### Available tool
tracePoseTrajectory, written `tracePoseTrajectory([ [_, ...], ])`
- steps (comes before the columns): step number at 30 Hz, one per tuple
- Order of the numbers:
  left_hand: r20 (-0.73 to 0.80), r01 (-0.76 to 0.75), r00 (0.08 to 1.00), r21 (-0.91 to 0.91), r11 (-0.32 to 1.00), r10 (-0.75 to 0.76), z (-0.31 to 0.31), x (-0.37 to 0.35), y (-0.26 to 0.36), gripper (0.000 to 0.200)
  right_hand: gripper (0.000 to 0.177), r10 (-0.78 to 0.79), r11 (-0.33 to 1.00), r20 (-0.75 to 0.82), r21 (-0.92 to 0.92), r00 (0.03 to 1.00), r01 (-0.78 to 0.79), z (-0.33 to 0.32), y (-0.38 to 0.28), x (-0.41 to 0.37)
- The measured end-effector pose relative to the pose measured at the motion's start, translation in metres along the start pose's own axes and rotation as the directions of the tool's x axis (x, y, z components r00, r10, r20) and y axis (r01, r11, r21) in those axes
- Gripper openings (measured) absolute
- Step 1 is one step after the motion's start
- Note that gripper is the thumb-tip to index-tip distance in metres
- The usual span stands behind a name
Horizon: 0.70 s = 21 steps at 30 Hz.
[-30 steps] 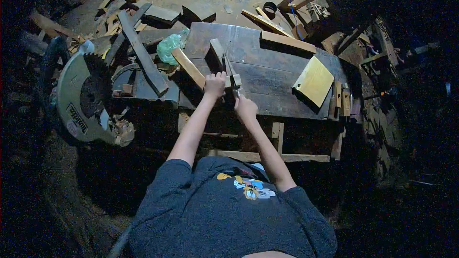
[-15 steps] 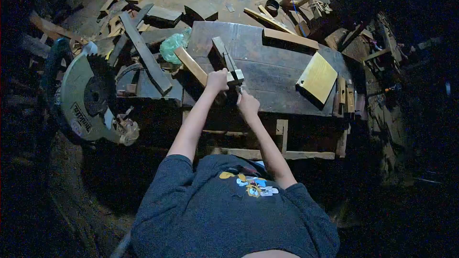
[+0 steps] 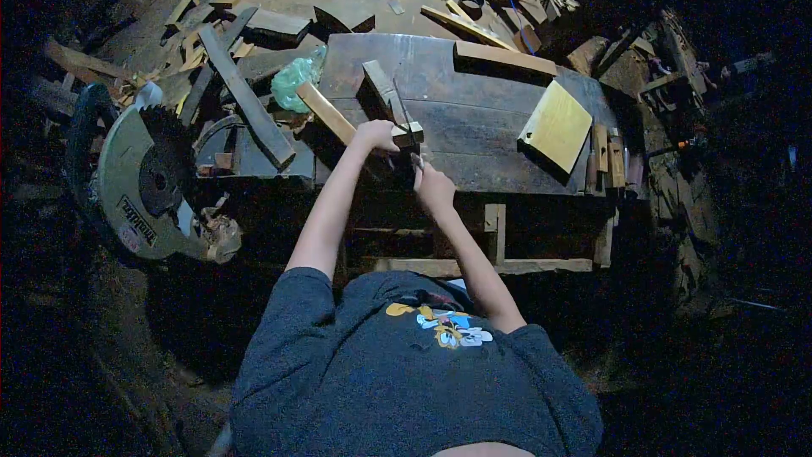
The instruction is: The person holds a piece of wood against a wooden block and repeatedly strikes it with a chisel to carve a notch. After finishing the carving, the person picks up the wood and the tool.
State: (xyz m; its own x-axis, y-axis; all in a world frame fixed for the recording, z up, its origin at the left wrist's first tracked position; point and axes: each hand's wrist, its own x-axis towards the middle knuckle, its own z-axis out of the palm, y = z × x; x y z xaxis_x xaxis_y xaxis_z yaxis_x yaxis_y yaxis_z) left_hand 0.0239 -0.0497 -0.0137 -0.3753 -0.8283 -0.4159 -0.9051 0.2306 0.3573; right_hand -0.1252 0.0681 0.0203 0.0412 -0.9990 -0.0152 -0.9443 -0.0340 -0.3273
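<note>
My left hand [image 3: 375,136] is closed on a small wooden block [image 3: 408,130] near the front edge of the workbench [image 3: 474,140]. A longer piece of wood [image 3: 382,85] lies just behind that block, pointing away from me. In my right hand [image 3: 435,189], fingers wrapped around its handle, is a handsaw [image 3: 404,110] seen almost edge-on. Its thin dark blade crosses the block; the teeth are too small to make out. Left of my left hand, a wooden strip [image 3: 326,112] lies at a slant.
A circular-blade power saw [image 3: 127,178] stands at left. A pale square board [image 3: 558,127] and chisel-like tools [image 3: 616,161] lie on the right. A long board [image 3: 505,62] spans the back edge, and a green plastic bag [image 3: 298,83] sits back left.
My right hand has drawn slightly back towards my body with the saw. My left hand stays on the block. The whole view has shifted a little.
</note>
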Motion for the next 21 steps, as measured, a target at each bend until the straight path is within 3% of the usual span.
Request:
tracePoseTrajectory([
  [4, 0.052, -0.100, 0.994, -0.013, 0.995, 0.100, 0.014, 0.025, -0.020, 0.049, 0.017, 0.018, 0.999, -0.026, 0.037, 0.999, -0.017, -0.007, 0.012, -0.038],
  [7, 0.156, -0.122, 0.977, -0.138, 0.983, 0.143, 0.014, 0.028, -0.019, 0.046, 0.019, 0.019, 0.998, 0.116, 0.055, 0.993, -0.025, -0.010, 0.033, -0.067],
  [10, 0.172, -0.152, 0.968, -0.180, 0.972, 0.183, 0.028, 0.039, -0.027, 0.048, 0.019, 0.015, 0.999, 0.011, 0.032, 1.000, -0.016, -0.001, 0.023, -0.050],
  [12, 0.139, -0.006, 0.989, -0.326, 0.945, 0.054, 0.067, 0.074, -0.057, 0.053, 0.018, 0.023, 1.000, -0.043, 0.020, 0.999, -0.022, -0.001, 0.023, -0.028],
  [15, 0.129, -0.059, 0.986, -0.339, 0.939, 0.108, 0.059, 0.066, -0.053, 0.056, 0.018, -0.111, 0.994, 0.005, 0.019, 0.994, 0.110, -0.003, 0.036, -0.018],
  [21, 0.103, -0.165, 0.974, -0.287, 0.944, 0.201, 0.016, 0.029, -0.025, 0.060, 0.018, -0.128, 0.991, 0.077, -0.032, 0.989, 0.131, -0.026, 0.068, -0.058],
])
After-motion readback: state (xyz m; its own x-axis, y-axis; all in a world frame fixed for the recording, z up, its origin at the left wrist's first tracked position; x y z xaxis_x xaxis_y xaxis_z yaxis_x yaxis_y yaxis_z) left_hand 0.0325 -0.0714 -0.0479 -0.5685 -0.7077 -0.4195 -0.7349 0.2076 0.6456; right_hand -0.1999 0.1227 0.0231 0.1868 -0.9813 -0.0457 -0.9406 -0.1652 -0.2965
